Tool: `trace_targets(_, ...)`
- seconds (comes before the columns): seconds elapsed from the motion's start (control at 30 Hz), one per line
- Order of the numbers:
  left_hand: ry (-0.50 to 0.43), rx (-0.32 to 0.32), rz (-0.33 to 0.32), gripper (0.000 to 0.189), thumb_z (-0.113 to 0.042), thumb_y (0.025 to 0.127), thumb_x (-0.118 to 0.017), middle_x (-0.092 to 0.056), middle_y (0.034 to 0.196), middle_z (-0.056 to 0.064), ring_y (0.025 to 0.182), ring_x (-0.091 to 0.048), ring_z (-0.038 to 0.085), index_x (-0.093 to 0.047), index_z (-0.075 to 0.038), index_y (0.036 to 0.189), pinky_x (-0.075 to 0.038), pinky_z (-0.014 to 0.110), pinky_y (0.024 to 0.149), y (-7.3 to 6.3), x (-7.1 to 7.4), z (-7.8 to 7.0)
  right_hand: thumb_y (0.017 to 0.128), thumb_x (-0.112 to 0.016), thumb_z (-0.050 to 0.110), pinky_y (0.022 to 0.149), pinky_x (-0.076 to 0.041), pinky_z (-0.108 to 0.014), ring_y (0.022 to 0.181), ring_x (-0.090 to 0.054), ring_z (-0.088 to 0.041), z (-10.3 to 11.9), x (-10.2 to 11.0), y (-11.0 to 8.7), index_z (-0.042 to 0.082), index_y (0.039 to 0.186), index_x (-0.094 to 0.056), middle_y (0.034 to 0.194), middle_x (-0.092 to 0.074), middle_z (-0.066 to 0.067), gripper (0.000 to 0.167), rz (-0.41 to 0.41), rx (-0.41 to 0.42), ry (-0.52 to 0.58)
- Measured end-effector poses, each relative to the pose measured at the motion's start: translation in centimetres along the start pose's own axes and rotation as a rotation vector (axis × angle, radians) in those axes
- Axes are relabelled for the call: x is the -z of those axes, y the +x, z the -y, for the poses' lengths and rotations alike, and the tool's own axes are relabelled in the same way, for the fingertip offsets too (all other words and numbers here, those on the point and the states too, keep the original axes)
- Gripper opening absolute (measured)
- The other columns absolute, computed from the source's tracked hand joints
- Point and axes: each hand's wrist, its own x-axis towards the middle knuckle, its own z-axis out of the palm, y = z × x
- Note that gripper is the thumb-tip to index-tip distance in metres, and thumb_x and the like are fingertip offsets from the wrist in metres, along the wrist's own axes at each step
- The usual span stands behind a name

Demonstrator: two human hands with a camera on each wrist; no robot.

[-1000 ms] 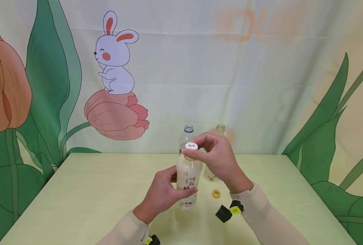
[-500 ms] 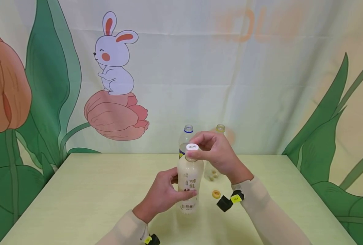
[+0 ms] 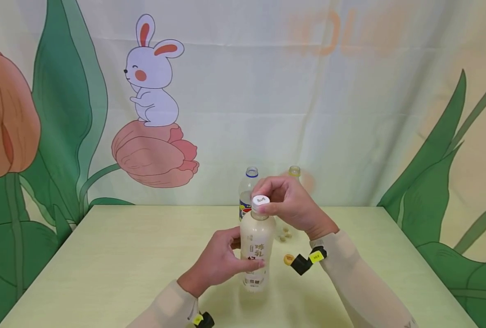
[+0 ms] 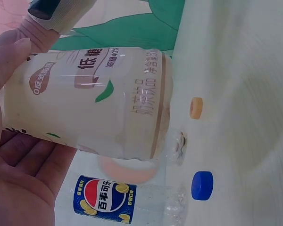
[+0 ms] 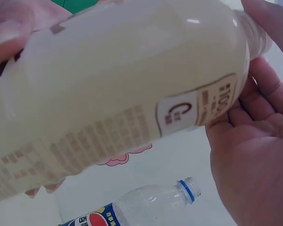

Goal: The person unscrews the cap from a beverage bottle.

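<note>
A bottle of milky drink (image 3: 257,246), with Chinese lettering on its label, is held upright above the table. My left hand (image 3: 220,257) grips its body, thumb across the front. At the top, my right hand (image 3: 288,202) pinches the white cap (image 3: 261,201) on the neck between thumb and fingers. In the left wrist view, the base of the bottle (image 4: 146,103) hangs apart from the tabletop. The right wrist view shows the bottle's side label (image 5: 179,113) and the right hand (image 5: 254,141) about the neck; the cap is hidden there.
Behind stand an uncapped clear bottle (image 3: 246,187) with a blue neck ring and Pepsi-type label, and another uncapped one (image 3: 294,171) with a yellow ring. A yellow cap (image 3: 288,259) and a blue cap (image 4: 203,185) lie on the table (image 3: 144,255). A printed cloth hangs behind.
The bottle and its white cap have shifted slightly right and nearer to me, uncovering more of the label behind. The left grip stays the same; the right fingers remain at the cap.
</note>
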Motion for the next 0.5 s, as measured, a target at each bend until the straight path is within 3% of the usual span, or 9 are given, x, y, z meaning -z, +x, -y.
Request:
trace_targets(0.13,-0.001,0.022,0.014,0.045,-0.026,0.077,-0.091,-0.077,0.107,-0.006,0.094,-0.074,0.012,-0.071,-0.02,0.117,-0.06,0.029,0.088,0.0,0.0,0.0,0.083,-0.084,0.016,0.076,-0.058,-0.024,0.095,-0.063,-0.013,-0.3,0.3,0.1,0.016,0.091,-0.075,0.1,-0.069,0.004,0.011,0.045,0.012,0.036)
trace_targets(0.27,-0.003,0.006,-0.03,0.044,-0.024,0.076,-0.092,-0.077,0.106,-0.006,0.092,-0.074,0.013,-0.072,-0.02,0.115,-0.061,0.03,0.087,0.0,-0.1,-0.2,0.087,-0.081,0.016,0.076,-0.058,-0.024,0.093,-0.064,-0.012,-0.4,0.3,0.0,0.017,0.096,-0.076,0.099,-0.071,0.005,0.011,0.034,0.012,0.037)
trace_targets(0.4,0.012,0.002,-0.106,0.042,-0.026,0.076,-0.092,-0.076,0.106,-0.008,0.09,-0.074,0.012,-0.072,-0.022,0.113,-0.062,0.029,0.084,0.1,-0.1,-0.4,0.091,-0.078,0.016,0.074,-0.057,-0.023,0.085,-0.065,-0.01,-0.4,-0.4,-0.1,0.017,0.103,-0.076,0.097,-0.072,0.004,0.012,-0.054,0.033,-0.008)
trace_targets(0.5,0.033,0.012,-0.147,0.041,-0.028,0.076,-0.092,-0.075,0.104,-0.009,0.089,-0.073,0.01,-0.072,-0.024,0.112,-0.062,0.029,0.083,0.1,-0.2,-0.4,0.089,-0.078,0.012,0.07,-0.058,-0.023,0.081,-0.067,-0.011,-0.1,-1.3,-0.3,0.015,0.102,-0.075,0.096,-0.074,0.002,0.014,-0.163,0.046,-0.067)
